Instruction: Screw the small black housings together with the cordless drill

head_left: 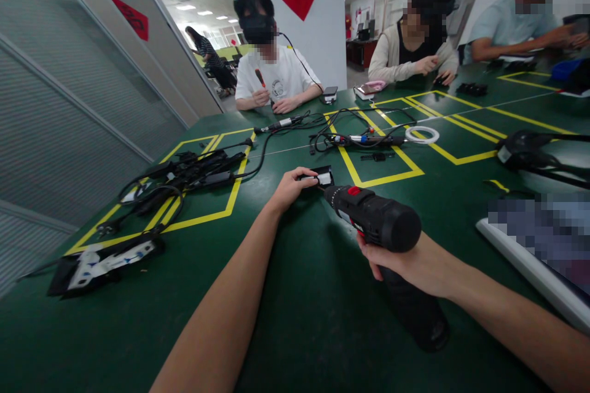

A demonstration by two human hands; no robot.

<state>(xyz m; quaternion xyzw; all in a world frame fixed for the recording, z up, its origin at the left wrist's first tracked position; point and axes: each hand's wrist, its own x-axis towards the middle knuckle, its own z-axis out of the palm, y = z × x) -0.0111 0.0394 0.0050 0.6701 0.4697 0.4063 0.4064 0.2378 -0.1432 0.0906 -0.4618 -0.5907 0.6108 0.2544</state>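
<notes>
Your right hand (405,264) is wrapped around the grip of a black cordless drill (375,218), holding it above the green table (295,319) with its nose pointing far and left. The drill has a red switch on top, and its tip meets a small black device (320,178) lying on the table at the centre. Your left hand (290,187) rests on the near left edge of that device, fingers (308,173) curled narrow over its top and pinning it down; a white label shows on the part left uncovered.

To the left, inside a square of yellow tape (233,193), a tangle of black cables and adapters (184,175) lies in a heap. Nearer and further left sits an opened black casing with white parts (104,261). Beyond the device, a soldering iron (281,124) and more cable (364,135) lie across the tape lines, with a white ring (421,134) just to their right. At the near right edge a white-rimmed tablet (530,258) lies flat, its screen blurred.

Across the table, a person in a white T-shirt (276,77) holds a red-handled tool upright, and two other people sit at the far right.
</notes>
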